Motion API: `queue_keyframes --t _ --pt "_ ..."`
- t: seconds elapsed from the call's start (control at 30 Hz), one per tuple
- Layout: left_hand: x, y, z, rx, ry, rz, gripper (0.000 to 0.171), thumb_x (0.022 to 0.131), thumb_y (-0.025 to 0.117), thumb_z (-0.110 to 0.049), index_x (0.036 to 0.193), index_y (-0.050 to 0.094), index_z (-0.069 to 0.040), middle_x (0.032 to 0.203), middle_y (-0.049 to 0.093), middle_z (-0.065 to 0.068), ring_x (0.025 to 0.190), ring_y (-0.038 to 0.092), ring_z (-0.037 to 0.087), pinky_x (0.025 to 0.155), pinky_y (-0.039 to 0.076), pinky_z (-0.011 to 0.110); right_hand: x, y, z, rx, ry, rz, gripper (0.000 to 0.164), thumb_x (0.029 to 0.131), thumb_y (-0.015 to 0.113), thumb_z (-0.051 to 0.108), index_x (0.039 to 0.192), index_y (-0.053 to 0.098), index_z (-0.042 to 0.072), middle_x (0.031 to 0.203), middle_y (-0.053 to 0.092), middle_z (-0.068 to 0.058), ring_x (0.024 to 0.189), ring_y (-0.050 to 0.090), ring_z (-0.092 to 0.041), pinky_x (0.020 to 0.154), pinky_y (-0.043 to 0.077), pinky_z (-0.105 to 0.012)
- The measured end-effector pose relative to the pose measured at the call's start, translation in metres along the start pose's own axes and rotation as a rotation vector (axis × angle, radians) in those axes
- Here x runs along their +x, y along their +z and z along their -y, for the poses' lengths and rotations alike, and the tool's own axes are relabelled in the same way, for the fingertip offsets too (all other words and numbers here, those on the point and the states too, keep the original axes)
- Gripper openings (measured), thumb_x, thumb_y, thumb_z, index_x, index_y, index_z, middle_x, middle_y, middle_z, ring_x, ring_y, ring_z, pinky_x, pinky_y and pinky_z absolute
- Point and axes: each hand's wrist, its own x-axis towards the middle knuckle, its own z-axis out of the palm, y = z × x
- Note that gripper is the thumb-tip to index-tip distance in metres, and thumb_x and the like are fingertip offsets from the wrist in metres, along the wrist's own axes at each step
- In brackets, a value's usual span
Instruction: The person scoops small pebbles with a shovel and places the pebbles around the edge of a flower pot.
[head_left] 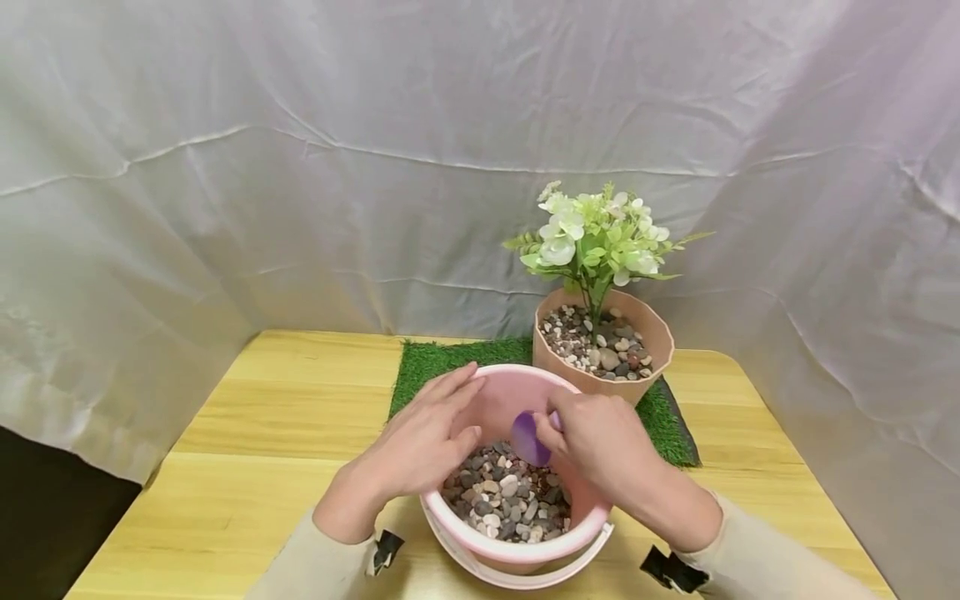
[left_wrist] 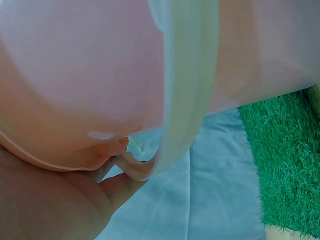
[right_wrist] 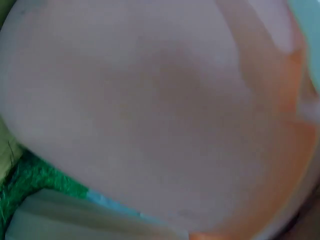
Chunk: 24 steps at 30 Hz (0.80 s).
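A pink bucket (head_left: 517,550) stands on the table, tilted a little, with a layer of mixed pebbles (head_left: 513,500) in its bottom. My left hand (head_left: 416,437) holds the bucket's left rim, thumb inside and fingers along the edge. In the left wrist view those fingers reach past the rim near the joint of the pale handle (left_wrist: 192,75). Inside the bucket, above the pebbles, my right hand (head_left: 603,437) grips a purple scoop (head_left: 528,439) by its handle. The bucket's outer wall (right_wrist: 150,125) fills most of the right wrist view.
Behind the bucket, a terracotta-coloured pot (head_left: 592,383) holds pebbles and a plant with white flowers (head_left: 592,237). It stands on a green turf mat (head_left: 442,358) laid over the wooden table (head_left: 300,408). Grey cloth (head_left: 375,225) hangs behind and at both sides.
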Motion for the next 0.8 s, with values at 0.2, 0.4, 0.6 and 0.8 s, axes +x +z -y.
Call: queue_keyframes --t 0.2,0.4,0.6,0.8 --pt "0.001 0.002 0.0 -0.002 0.004 -0.002 0.066 0.104 0.058 -0.033 0.164 0.039 -0.014 0.176 0.022 0.001 0.162 0.023 0.027 0.131 0.024 0.054 0.004 -0.003 -0.002 0.136 -0.165 0.091 0.028 0.096 0.073 0.024 0.075 0.055 0.021 0.056 0.042 0.016 0.047 0.039 -0.001 0.042 0.034 -0.018" --pt "0.0 0.002 0.0 0.002 -0.001 0.004 0.067 0.104 0.059 -0.033 0.164 0.039 -0.013 0.176 0.022 0.001 0.162 0.022 0.027 0.131 0.023 0.055 0.012 -0.024 -0.016 0.149 -0.234 0.122 0.022 0.096 0.072 0.024 0.079 0.06 0.022 0.059 0.048 0.018 0.05 0.041 0.002 0.045 0.037 -0.017" --pt "0.0 0.001 0.001 0.002 -0.008 0.007 0.067 0.104 0.058 -0.035 0.164 0.038 -0.013 0.177 0.021 0.001 0.162 0.021 0.027 0.132 0.022 0.054 0.012 -0.03 -0.019 -0.004 -0.205 0.124 0.03 0.095 0.073 0.026 0.072 0.053 0.023 0.057 0.038 0.016 0.049 0.039 -0.004 0.043 0.035 -0.023" --pt "0.001 0.0 0.002 -0.004 -0.008 0.01 0.067 0.104 0.058 -0.034 0.164 0.039 -0.013 0.176 0.021 0.0 0.162 0.022 0.026 0.132 0.021 0.053 0.01 -0.023 -0.016 0.055 -0.168 0.217 0.03 0.096 0.073 0.028 0.074 0.053 0.022 0.056 0.039 0.016 0.049 0.039 -0.002 0.044 0.034 -0.021"
